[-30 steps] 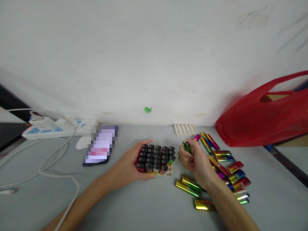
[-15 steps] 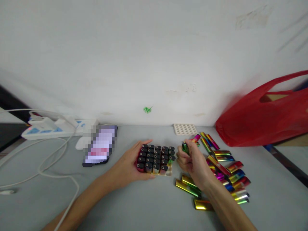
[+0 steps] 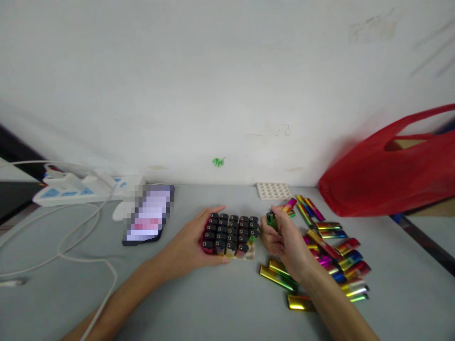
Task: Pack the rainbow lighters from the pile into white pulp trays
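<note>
Just right of the frame's centre, the right hand [image 3: 284, 237] grips a green lighter [image 3: 271, 219] in curled fingers, long axis mostly hidden, while the packed tray [image 3: 251, 252], bare corner lower left of that lighter, sits clasped by the left hand [image 3: 194, 239], fingers widely spread

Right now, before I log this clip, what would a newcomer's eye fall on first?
The large red bag, far right, stands out against the pale wall. Next come shiny, colourful lighters strewn on the table to the right. In the middle, the left hand grips a tray of black-topped lighters, while the right hand holds a green lighter.
</note>
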A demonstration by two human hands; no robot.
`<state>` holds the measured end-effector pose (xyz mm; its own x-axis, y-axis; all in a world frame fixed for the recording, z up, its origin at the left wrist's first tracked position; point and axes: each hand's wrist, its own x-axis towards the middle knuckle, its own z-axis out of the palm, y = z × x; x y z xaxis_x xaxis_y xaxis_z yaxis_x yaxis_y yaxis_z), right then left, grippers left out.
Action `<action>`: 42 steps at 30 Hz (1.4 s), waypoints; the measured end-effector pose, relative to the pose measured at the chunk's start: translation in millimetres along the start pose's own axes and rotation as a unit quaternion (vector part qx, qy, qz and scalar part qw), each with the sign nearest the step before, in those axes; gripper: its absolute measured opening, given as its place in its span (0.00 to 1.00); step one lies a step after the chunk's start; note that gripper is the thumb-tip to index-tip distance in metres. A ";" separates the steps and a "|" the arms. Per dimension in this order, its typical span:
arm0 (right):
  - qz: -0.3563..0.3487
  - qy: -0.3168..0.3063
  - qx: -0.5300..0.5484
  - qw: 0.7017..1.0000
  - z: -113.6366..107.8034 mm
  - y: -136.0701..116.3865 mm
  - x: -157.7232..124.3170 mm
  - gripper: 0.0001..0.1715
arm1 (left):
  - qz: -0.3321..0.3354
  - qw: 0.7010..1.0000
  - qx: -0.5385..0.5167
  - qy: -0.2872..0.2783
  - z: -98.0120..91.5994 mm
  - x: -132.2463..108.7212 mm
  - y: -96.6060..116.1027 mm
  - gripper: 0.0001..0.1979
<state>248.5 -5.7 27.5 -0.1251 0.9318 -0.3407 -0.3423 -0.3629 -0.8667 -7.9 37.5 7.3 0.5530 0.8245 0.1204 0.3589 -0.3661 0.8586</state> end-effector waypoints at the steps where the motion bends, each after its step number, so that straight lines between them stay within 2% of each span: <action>1: -0.001 0.001 -0.001 1.000 -0.6 0.1 -0.3 0.36 | -0.001 1.000 -0.001 0.001 -0.1 0.0 -0.1 0.52; 6: 0.010 0.014 -0.014 1.000 -2.7 2.6 -0.8 0.33 | -0.006 1.000 -0.003 -0.006 -0.8 0.1 0.0 0.53; 13: 0.025 0.068 -0.042 0.997 -0.4 7.5 -0.9 0.29 | -0.002 1.000 -0.003 -0.002 0.3 0.0 -1.1 0.53; 21: -0.018 0.044 -0.016 0.999 -0.8 7.0 -2.0 0.33 | -0.009 1.000 -0.027 -0.011 -0.4 0.6 -2.3 0.54; 25: -0.101 0.024 0.002 0.995 3.5 6.1 -2.0 0.26 | -0.011 1.000 -0.021 -0.015 0.1 0.5 -3.3 0.54; 28: -0.191 0.033 -0.068 0.979 3.1 6.4 -0.7 0.19 | -0.004 1.000 -0.002 -0.008 0.3 0.1 -3.4 0.53; 30: -0.227 0.036 -0.107 0.967 0.4 5.7 -0.2 0.17 | 0.000 1.000 0.010 -0.004 0.0 -0.1 -2.9 0.53; 35: -0.217 0.018 -0.130 0.967 -9.5 -5.3 -8.7 0.15 | -0.002 1.000 0.008 -0.010 -1.0 -0.2 -1.7 0.52; 42: -0.217 -0.037 -0.276 0.936 -13.7 -22.3 -24.9 0.08 | -0.007 1.000 -0.007 -0.012 -1.0 -0.2 -1.0 0.52</action>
<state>272.0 -20.9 50.3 -0.1568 0.9830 0.0956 0.1552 0.1201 -0.9806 -9.1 38.1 6.9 0.5657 0.8188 0.0975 0.3563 -0.3494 0.8666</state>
